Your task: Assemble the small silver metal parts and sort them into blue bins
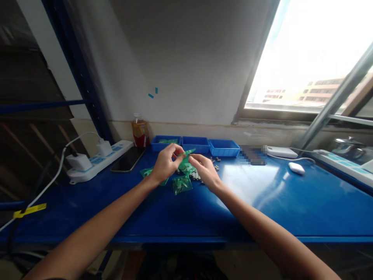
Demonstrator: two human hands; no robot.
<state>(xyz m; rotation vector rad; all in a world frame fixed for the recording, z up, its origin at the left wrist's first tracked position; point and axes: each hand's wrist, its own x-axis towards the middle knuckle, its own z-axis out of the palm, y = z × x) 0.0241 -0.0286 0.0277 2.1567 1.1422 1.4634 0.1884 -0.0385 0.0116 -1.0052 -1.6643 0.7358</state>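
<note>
Between my two hands, above the blue table, is a small green plastic bag. My left hand pinches it from the left, fingers closed. On the other side my right hand has its fingertips together at the bag's lower edge. Another green bag with small parts inside lies flat just below the hands. One more green bag is partly covered by my left hand. Small metal cylinders and loose metal fittings lie beside my right hand.
Three blue bins stand along the wall: the left bin holds green bags, beside a middle bin and right bin. A drink bottle, phone and power strip are left. A white earbud case lies right.
</note>
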